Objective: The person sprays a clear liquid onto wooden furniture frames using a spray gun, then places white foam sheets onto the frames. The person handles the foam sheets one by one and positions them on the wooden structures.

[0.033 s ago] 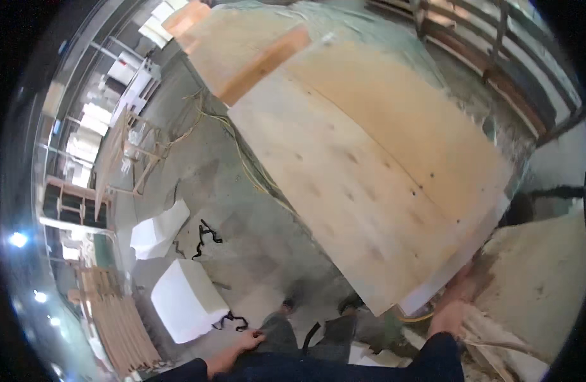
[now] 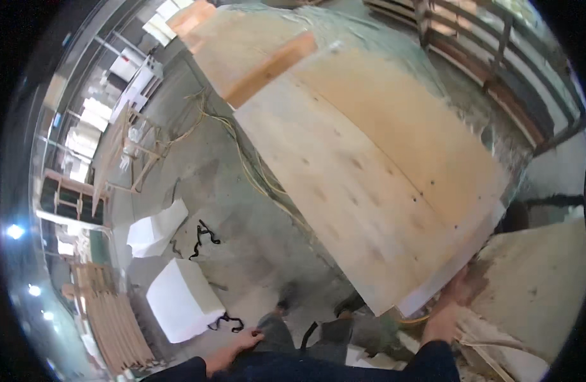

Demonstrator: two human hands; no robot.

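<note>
Left hand [image 2: 247, 337], right hand [image 2: 453, 298]: grips cannot be told; plywood panel [image 2: 350, 184] ahead, near edge just beside the right.

1. A strip of floor [image 2: 242, 248] lies between the wooden board [image 2: 350, 172] and the white blocks [image 2: 181, 302], leaving the left hand [image 2: 247, 340] a way forward.
2. Left of that hand, a block and black strap [image 2: 230, 323] obstruct; right, the person's legs [image 2: 274, 332].
3. Yellow cords [image 2: 242, 162] cross the floor farther ahead.
4. The board's near end and a tan sheet [image 2: 538, 274] flank the right hand [image 2: 451, 312].
</note>
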